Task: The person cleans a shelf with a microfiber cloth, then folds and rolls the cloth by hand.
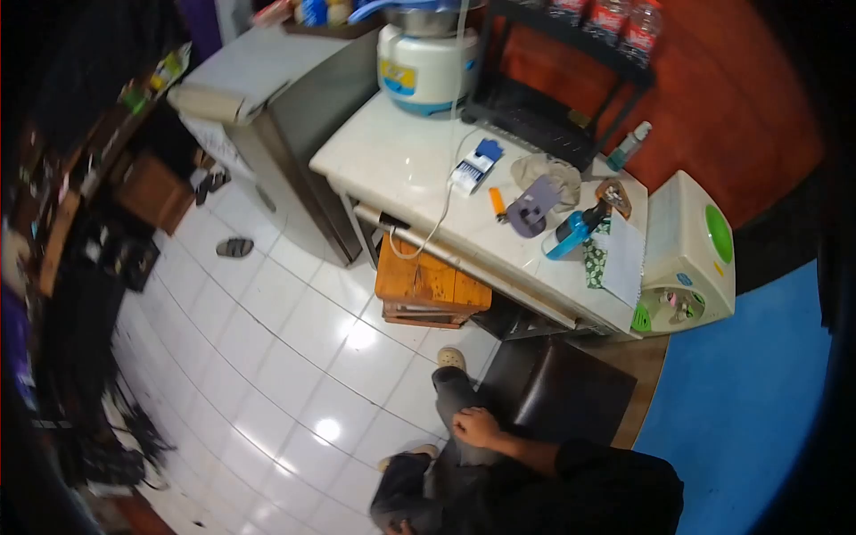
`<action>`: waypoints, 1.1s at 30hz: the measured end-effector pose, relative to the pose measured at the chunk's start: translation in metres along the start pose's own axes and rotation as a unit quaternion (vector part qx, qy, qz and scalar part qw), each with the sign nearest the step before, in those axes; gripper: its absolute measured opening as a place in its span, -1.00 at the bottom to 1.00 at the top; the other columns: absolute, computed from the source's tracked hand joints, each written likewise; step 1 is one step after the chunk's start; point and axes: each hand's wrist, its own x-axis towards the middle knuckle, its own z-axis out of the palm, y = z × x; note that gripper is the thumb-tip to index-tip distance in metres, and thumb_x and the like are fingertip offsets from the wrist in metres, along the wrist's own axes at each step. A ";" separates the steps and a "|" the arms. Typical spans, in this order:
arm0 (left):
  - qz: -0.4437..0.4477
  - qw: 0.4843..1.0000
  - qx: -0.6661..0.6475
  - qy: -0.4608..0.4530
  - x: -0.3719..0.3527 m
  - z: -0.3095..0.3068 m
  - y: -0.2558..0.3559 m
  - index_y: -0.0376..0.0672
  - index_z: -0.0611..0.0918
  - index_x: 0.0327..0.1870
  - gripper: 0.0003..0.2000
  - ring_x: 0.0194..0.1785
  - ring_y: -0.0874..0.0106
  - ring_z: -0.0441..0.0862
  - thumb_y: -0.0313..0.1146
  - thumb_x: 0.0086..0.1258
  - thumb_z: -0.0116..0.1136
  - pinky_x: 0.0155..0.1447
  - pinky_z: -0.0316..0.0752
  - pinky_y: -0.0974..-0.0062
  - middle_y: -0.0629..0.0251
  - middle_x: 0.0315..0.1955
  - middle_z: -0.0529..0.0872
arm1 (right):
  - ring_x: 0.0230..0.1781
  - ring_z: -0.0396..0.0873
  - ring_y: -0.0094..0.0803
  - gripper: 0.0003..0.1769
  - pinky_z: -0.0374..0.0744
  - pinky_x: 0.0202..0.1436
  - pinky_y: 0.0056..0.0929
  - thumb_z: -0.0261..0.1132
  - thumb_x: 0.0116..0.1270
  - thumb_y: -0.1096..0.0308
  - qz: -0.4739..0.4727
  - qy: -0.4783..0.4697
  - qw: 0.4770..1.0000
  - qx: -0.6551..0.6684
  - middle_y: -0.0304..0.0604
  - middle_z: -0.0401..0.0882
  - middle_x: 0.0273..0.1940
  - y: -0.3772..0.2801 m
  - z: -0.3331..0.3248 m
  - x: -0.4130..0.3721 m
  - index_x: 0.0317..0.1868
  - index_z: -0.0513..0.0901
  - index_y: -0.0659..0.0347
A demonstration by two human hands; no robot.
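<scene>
My right hand (477, 426) rests on my knee in grey trousers, fingers draped over the cloth, with nothing visible in it. Only a few fingers of my left hand (400, 528) show at the bottom edge, by my other leg; the rest is cut off. Neither hand touches the white table (383, 147) ahead. On it lie a blue-and-white pack (477, 166) with its flap up, an orange lighter (497, 203), a purple-grey flat object (532, 207), a crumpled beige cloth (557, 169) and a blue bottle (571, 236) with a dark top.
A brown padded seat (562, 392) is beside my leg. A wooden stool (428, 278) sits partly under the table. A white appliance (423, 67) and black rack (535, 120) occupy the table's back. A fridge (285, 160) stands left; a sandal (234, 247) lies on tiles.
</scene>
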 end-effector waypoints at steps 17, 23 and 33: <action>0.469 0.848 -0.202 -0.139 -0.040 -0.287 0.478 -0.27 0.46 0.30 -0.57 -0.18 0.52 0.56 -0.27 0.50 0.11 -0.10 0.48 0.55 0.25 -0.20 0.68 | -0.30 0.61 -0.46 -0.85 0.56 -0.16 -0.43 0.22 0.46 0.41 0.172 0.597 0.727 0.291 -0.12 0.66 -0.29 0.090 -0.464 0.118 -0.11 0.63 0.34; 0.569 0.762 -0.198 -0.237 -0.065 -0.337 0.598 -0.31 0.46 0.30 -0.61 0.16 0.36 0.57 -0.31 0.55 0.06 0.27 0.42 0.44 0.04 0.10 0.65 | -0.14 0.66 -0.49 -0.79 0.58 -0.06 -0.54 0.21 0.45 0.44 0.175 0.452 0.842 0.236 -0.09 0.70 -0.19 0.038 -0.551 0.198 0.02 0.61 0.35; 0.616 0.697 -0.130 -0.343 -0.024 -0.451 0.734 -0.26 0.50 0.27 -0.63 0.14 0.43 0.55 -0.29 0.54 0.11 0.21 0.46 0.47 0.21 0.09 0.65 | -0.12 0.69 0.00 -0.60 0.62 -0.01 -0.11 0.22 0.26 0.09 0.396 0.248 0.876 -0.123 0.23 0.67 -0.15 0.159 -0.455 0.342 -0.17 0.72 0.27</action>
